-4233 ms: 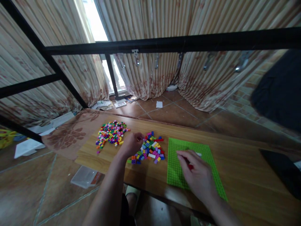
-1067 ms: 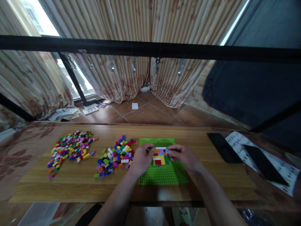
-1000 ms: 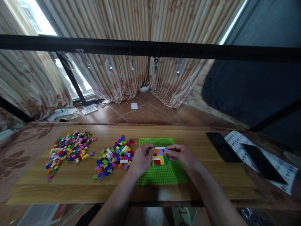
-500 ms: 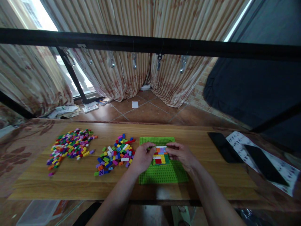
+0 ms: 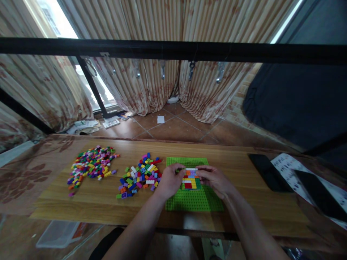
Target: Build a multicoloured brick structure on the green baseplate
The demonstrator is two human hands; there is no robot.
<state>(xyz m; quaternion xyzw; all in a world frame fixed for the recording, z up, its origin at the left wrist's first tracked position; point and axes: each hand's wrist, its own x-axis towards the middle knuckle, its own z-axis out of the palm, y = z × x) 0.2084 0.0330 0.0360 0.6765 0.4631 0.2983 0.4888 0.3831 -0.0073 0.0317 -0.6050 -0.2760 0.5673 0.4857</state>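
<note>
A block of coloured building bricks (image 5: 191, 182) sits on a green studded baseplate (image 5: 193, 202). It shows red, yellow, green, orange and lilac pieces, with a white brick (image 5: 191, 169) along its far edge. My left hand (image 5: 172, 179) closes its thumb and forefinger at the left end of that white brick. At the right end, the bent fingers of my right hand (image 5: 213, 178) pinch it from the other side. Fingers cover both sides of the block, so its full width is partly hidden.
Left of the baseplate lies a loose brick pile (image 5: 142, 175), and farther left a larger pile (image 5: 93, 162). On the right are a black flat object (image 5: 268, 171), a printed sheet (image 5: 282, 164) and another dark slab (image 5: 320, 191). A black bar (image 5: 173, 50) crosses above the wooden tabletop (image 5: 108, 206).
The whole view has shifted slightly, so the table and bricks appear farther right. Both hands stay at the white brick, with hardly any movement relative to the baseplate.
</note>
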